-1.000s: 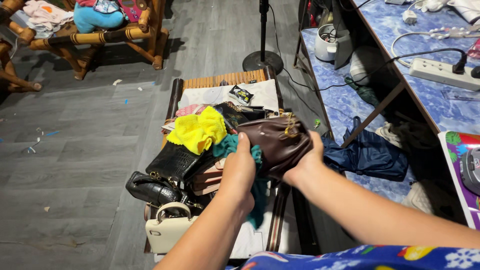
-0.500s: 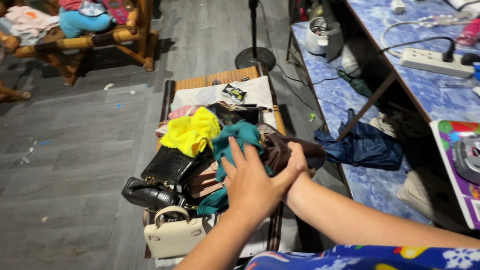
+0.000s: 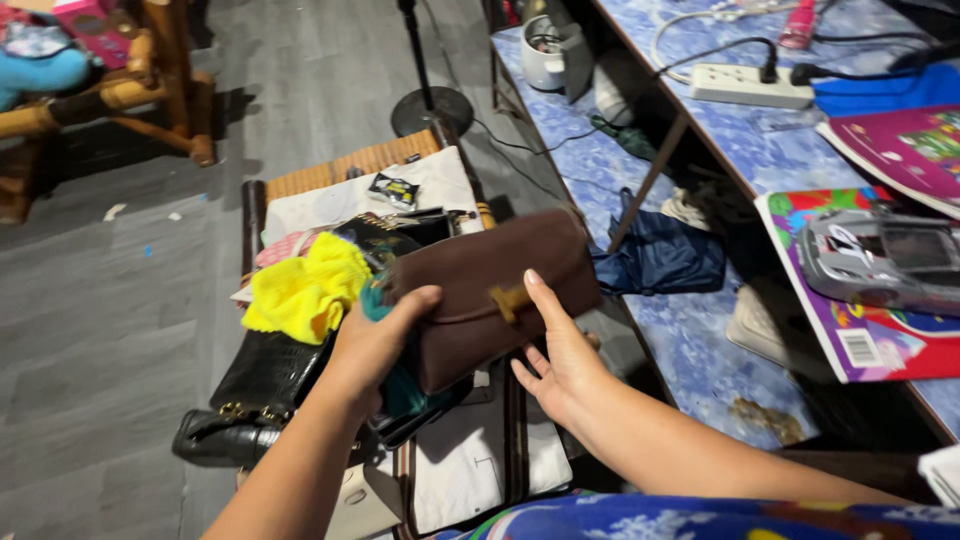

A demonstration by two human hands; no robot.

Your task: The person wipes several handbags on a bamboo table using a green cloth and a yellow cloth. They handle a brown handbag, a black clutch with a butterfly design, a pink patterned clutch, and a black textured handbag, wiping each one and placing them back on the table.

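Observation:
My left hand point(image 3: 372, 345) grips the left end of a brown leather handbag point(image 3: 492, 283) together with a teal cloth point(image 3: 395, 385) that hangs below my palm. The bag is raised flat, its flap and gold clasp facing me. My right hand point(image 3: 556, 352) rests against the bag's lower front edge, fingers spread, one fingertip near the clasp. Below them a low bamboo table point(image 3: 340, 165) holds a yellow cloth point(image 3: 305, 292), a black textured handbag point(image 3: 268, 373), a second black bag point(image 3: 222, 440) and a cream bag point(image 3: 360, 500).
A navy folded umbrella point(image 3: 660, 255) lies on the blue patterned surface at the right. A desk at the right carries a power strip point(image 3: 750, 86), colourful books point(image 3: 860, 340) and a grey toy car point(image 3: 880, 258). A fan stand base point(image 3: 432, 108) and a wooden chair point(image 3: 150, 90) stand on the grey floor.
The brown bag has been lifted and turned so its flap faces me. My left hand shifted from rubbing it with the teal cloth to gripping its left end. The view swung right.

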